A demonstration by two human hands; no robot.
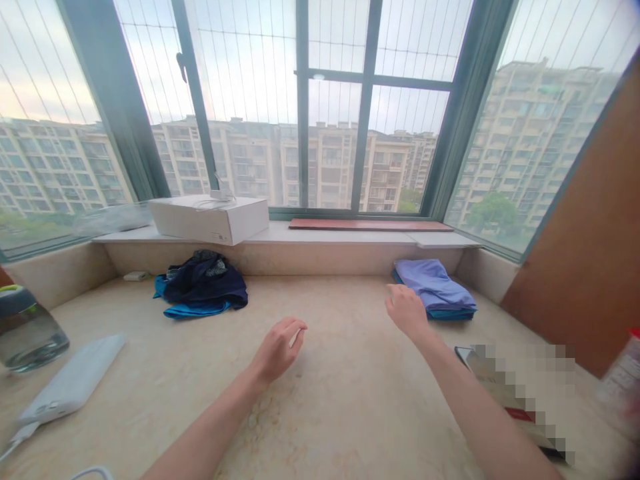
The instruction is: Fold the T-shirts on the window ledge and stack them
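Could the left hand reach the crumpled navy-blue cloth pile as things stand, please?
Probably yes: the left hand seems empty, and nothing visible stands between it and the navy-blue cloth pile.

green-framed windows (303,133) | cloudy sky (245,67) | beige counter (345,373) | brown panel (575,233) right

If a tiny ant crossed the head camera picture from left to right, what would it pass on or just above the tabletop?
Clear bottle, crumpled dark blue cloth, left hand, folded purple cloth, red-topped container.
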